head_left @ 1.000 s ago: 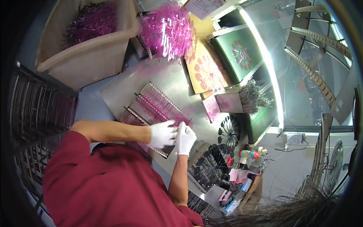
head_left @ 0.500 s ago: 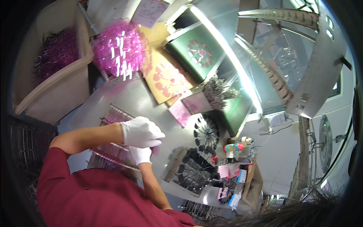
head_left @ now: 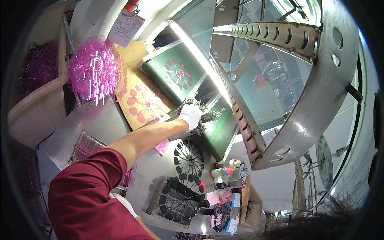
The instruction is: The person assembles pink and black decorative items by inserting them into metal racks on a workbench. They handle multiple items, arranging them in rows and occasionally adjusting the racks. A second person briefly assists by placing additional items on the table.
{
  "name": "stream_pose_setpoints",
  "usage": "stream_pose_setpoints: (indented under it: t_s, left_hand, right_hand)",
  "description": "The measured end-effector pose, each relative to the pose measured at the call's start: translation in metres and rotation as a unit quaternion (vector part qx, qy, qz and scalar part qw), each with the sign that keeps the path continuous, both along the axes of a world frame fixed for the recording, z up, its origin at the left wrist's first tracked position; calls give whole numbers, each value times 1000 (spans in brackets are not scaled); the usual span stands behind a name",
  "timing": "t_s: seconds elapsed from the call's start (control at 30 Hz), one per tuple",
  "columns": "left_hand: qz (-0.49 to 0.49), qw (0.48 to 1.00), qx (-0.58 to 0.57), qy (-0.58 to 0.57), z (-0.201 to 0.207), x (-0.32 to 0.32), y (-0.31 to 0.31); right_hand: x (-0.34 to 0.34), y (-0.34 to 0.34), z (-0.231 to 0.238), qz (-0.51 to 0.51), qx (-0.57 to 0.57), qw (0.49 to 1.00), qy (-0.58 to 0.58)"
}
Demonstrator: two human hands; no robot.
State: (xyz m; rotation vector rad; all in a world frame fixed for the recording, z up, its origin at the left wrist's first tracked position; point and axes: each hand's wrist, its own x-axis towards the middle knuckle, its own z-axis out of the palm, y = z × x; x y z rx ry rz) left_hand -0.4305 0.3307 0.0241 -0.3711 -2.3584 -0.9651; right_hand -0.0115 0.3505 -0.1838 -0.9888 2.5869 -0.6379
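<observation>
My left hand (head_left: 189, 117), in a white glove, reaches across to a bundle of thin metal wire hooks (head_left: 208, 116) standing in a small box. Its fingers are curled in among the hooks; the fingertips are partly hidden. My right hand (head_left: 125, 203), also gloved in white, is low, mostly covered by my left sleeve, so its fingers cannot be seen. Near it lie pink translucent pieces (head_left: 129, 178). A wire rack (head_left: 86, 146) with pink pieces along it lies on the metal table (head_left: 138, 188), partly behind my left arm.
A heap of shiny pink pieces (head_left: 94, 72) is by a beige bin (head_left: 38, 106). A green conveyor belt (head_left: 160, 68) carries a ring of pink pieces. Black petal-shaped pieces in rings (head_left: 188, 157) lie near me. A metal frame (head_left: 320, 108) rises at right.
My left hand has left the wire rack and moved up and right to the hooks. My right hand has moved down, behind the sleeve. The whole view has shifted.
</observation>
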Motion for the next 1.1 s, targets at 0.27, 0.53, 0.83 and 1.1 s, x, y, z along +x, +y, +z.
stream_pose_setpoints:
  t_s: [0.27, 0.53, 0.83, 1.1]
  left_hand:
    - [-69, 868, 356, 339, 94, 68, -99]
    - [49, 932, 239, 270, 62, 239, -366]
    - [267, 791, 539, -113, -92, 336, -496]
    - [306, 711, 605, -188, -149, 325, -514]
  right_hand:
    - [-2, -50, 67, -120, 45, 987, 94]
    - [-18, -42, 85, -108, 67, 975, 180]
    - [-29, 13, 93, -14, 115, 985, 130]
    - [-45, 38, 83, 23, 104, 989, 100]
